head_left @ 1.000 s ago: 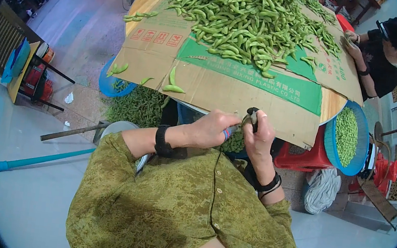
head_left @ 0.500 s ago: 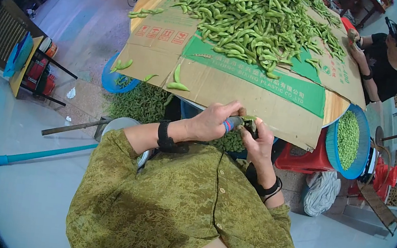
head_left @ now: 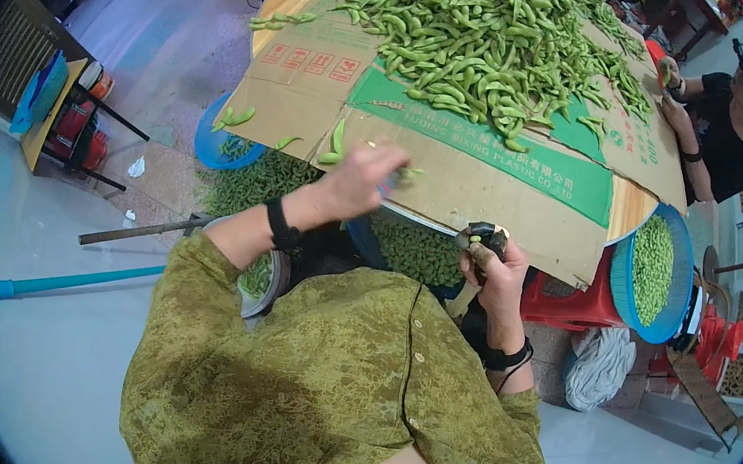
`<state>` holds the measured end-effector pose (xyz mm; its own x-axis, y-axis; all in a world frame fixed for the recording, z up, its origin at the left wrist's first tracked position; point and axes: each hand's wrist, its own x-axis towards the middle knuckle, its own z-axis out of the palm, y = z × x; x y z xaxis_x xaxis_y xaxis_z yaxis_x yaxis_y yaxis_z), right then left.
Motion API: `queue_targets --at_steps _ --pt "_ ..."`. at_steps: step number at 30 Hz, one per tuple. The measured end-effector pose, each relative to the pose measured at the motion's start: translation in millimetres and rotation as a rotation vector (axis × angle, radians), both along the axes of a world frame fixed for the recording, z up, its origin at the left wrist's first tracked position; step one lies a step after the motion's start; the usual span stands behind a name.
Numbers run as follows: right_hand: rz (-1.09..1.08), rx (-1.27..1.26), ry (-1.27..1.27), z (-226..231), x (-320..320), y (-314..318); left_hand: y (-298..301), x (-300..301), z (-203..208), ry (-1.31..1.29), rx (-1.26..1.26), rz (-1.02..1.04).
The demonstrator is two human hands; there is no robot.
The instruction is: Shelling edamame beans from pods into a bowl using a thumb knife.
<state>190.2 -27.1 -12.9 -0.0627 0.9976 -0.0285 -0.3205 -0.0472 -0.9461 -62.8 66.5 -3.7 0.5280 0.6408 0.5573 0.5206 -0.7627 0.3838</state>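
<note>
Left grip [head_left: 357, 182] is over the near edge of the brown cardboard [head_left: 485, 213], and it looks blurry. A fuzzy green bit [head_left: 412, 174] shows by its fingertips, but I cannot tell if the fingers are holding it. Two loose pods [head_left: 338, 138] lie on the cardboard just beside that hand. Right grip [head_left: 498, 271] is at the cardboard's near edge, with its fingers wrapped around a small black thing [head_left: 488, 237]. A little pale green bean [head_left: 474, 239] shows there too. Big and green, the pile of pods [head_left: 495, 52] sits on the cardboard, farther away than both hands. Under the cardboard is a round wooden surface [head_left: 634, 211]. On the right, a blue basket [head_left: 683, 280] has lots of light green beans in it, next to a red stool [head_left: 557, 309]. Another person [head_left: 722, 136] in black is by the right side.
</note>
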Motion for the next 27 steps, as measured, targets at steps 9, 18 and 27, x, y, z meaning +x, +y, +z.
queue_targets --at_steps 9,18,27 --pt "0.105 -0.039 0.045 -7 4 -2 50 -170 -19 0.323 0.138 0.604" --pt "0.051 0.417 -0.613 -6 -7 -1 36 -155 34 0.426 0.149 0.66" --pt "0.037 0.258 -0.503 -6 -7 -8 116 17 7 0.182 -0.055 0.212"
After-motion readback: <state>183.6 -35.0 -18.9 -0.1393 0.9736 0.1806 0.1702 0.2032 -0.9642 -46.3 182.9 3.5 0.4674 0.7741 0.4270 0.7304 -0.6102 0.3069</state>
